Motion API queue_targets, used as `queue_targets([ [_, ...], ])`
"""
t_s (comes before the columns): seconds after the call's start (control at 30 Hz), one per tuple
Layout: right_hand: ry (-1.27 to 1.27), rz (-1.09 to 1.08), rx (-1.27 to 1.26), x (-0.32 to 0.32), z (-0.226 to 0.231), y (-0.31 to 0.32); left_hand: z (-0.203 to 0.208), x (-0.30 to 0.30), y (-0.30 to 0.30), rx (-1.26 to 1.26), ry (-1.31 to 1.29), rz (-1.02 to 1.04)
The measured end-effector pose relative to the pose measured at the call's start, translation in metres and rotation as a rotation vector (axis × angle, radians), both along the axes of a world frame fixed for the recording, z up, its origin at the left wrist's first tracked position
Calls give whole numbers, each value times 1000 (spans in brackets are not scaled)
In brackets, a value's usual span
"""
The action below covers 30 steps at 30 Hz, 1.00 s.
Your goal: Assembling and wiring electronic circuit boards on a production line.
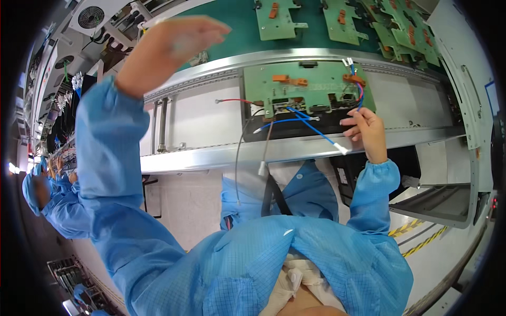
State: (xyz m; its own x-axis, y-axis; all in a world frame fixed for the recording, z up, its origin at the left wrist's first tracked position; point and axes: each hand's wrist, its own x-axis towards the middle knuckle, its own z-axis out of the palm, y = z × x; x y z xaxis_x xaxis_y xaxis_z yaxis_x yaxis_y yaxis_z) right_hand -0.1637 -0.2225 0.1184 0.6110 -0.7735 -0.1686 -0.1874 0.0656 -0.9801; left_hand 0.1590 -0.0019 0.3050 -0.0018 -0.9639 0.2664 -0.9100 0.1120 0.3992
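Note:
My left hand [176, 50] is raised over the left side of the bench, above the metal rail, slightly blurred. Its fingers stretch out to the right, and nothing shows in them. At the right edge of a green circuit board [321, 76], my right hand [369, 130] hovers with its fingers loosely bent and apart. Its fingertips are close to a red and blue wire bundle [360, 95]; whether they touch is unclear. The board lies on a black fixture [300, 128]. From its near edge hang blue wires [316, 127], a red wire [236, 100] and a grey wire [268, 142] with terminals.
Several more green boards [275, 23] with orange parts lie on the green surface [232, 21] beyond the rail [300, 54]. A tall white metal frame [453, 63] stands at the right. Far left, a person in blue [66, 205] sits near hanging wire bundles [77, 81].

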Motion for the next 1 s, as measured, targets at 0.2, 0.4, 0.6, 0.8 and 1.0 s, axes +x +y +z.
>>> queue_targets([
  [0.2, 47, 10, -150, -1, -5, -4, -93, -11, 69, -138, 72, 223],
  [0.4, -29, -52, -216, -9, -12, 4, -157, -65, 54, -147, 261, 192],
  [0.6, -71, -222, -480, -23, -14, 54, -164, -67, 31, -172, 377, 115],
  [0.8, -110, 95, -557, 49, -9, 106, -154, -55, 17, -211, 286, -39],
  [1.0, -40, 42, -651, 89, 9, 112, -137, -39, -4, -315, 73, -136],
])
